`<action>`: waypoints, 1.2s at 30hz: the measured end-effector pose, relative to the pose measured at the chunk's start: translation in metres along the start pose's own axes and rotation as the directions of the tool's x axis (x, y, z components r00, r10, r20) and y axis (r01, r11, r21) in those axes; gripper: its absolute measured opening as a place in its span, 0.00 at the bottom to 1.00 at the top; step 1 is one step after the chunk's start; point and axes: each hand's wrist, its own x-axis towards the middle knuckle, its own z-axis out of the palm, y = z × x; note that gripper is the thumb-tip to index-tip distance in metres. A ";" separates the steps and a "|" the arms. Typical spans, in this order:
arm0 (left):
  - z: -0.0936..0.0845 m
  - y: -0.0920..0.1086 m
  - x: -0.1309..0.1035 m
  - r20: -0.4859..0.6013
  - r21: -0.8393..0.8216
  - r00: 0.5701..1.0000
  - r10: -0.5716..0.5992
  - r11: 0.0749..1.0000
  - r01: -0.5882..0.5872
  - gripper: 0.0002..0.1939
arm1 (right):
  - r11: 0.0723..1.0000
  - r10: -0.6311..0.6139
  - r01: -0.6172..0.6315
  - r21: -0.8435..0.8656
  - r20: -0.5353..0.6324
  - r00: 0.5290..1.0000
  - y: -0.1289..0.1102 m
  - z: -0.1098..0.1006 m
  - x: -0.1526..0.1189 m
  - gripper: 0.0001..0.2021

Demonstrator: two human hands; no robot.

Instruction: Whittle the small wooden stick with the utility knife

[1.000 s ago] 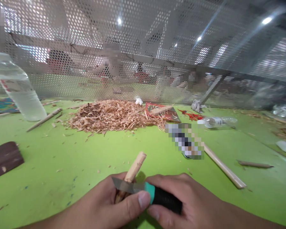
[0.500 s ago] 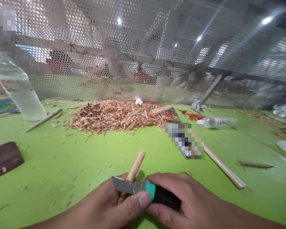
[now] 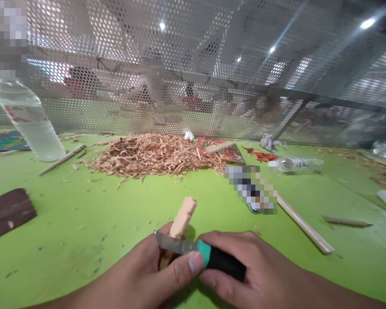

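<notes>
My left hand [image 3: 154, 268] is closed around a short piece of pale wood [image 3: 183, 217], which points up and away from me. Its lower end is hidden in my fingers. My right hand [image 3: 244, 266] grips a carving knife [image 3: 225, 262] by its black handle with a teal collar. The knife's short angled blade [image 3: 175, 243] lies across the wood, close to where my left fingers hold it. My left thumb presses against the knife near the collar. Both hands are low over the green table [image 3: 116, 214].
A heap of wood shavings [image 3: 157, 154] lies before a perforated metal screen [image 3: 116, 111]. A water bottle [image 3: 35, 124] stands left; a small bottle [image 3: 296, 164] lies right. A wooden rod [image 3: 305, 223], pencil [image 3: 347, 221], pixelated flat object [image 3: 251, 189] and brown slab [image 3: 9, 212] are nearer.
The wood has turned in my left hand and now shows a broader, notched face. The blade stays across it, its tip slightly higher. The view has shifted slightly.
</notes>
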 end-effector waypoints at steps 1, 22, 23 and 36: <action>0.000 0.000 0.000 -0.012 0.003 1.000 0.024 1.000 -0.024 0.29 | 1.000 0.002 -0.002 0.008 0.004 1.000 0.000 0.000 0.000 0.11; 0.002 0.000 -0.003 -0.045 0.143 0.994 0.103 0.985 -0.096 0.29 | 1.000 -0.024 0.022 -0.020 -0.070 0.997 0.002 0.004 -0.002 0.13; 0.004 -0.001 -0.003 -0.047 0.121 0.994 0.102 0.988 -0.096 0.29 | 1.000 -0.021 0.020 -0.015 -0.076 0.997 0.001 0.005 -0.002 0.13; 0.000 -0.010 0.003 0.017 0.026 0.994 -0.108 0.994 0.107 0.34 | 0.993 -0.008 -0.007 -0.118 -0.126 0.992 0.002 0.008 -0.003 0.15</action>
